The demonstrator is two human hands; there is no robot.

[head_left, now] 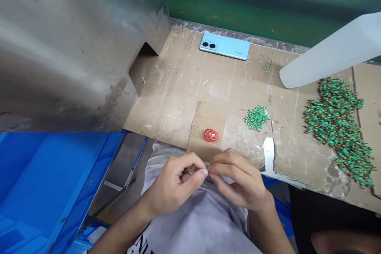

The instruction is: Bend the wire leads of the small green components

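Note:
My left hand [177, 182] is closed, with a few small green-and-gold pieces [187, 170] showing in the curl of its fingers. Its thumb and index finger pinch together at the tips. My right hand [241, 178] meets it there, fingers also pinched; whatever lies between those fingertips is too small to make out. Just beyond both hands, a small red round cap-like dish [210, 135] with a glossy surface rests on a cardboard piece [205, 117]. To its right lies a little pile of tiny green pieces [256, 118]. A large heap of green-and-gold pieces [336, 127] spreads farther right.
A light blue phone [228, 47] lies at the back of the cardboard-covered table [175, 99]. A white tube-like object [330, 53] slants in from the right. Sheet metal [77, 47] stands at left, above a blue bin [50, 182]. Another person's limb [345, 242] shows at lower right.

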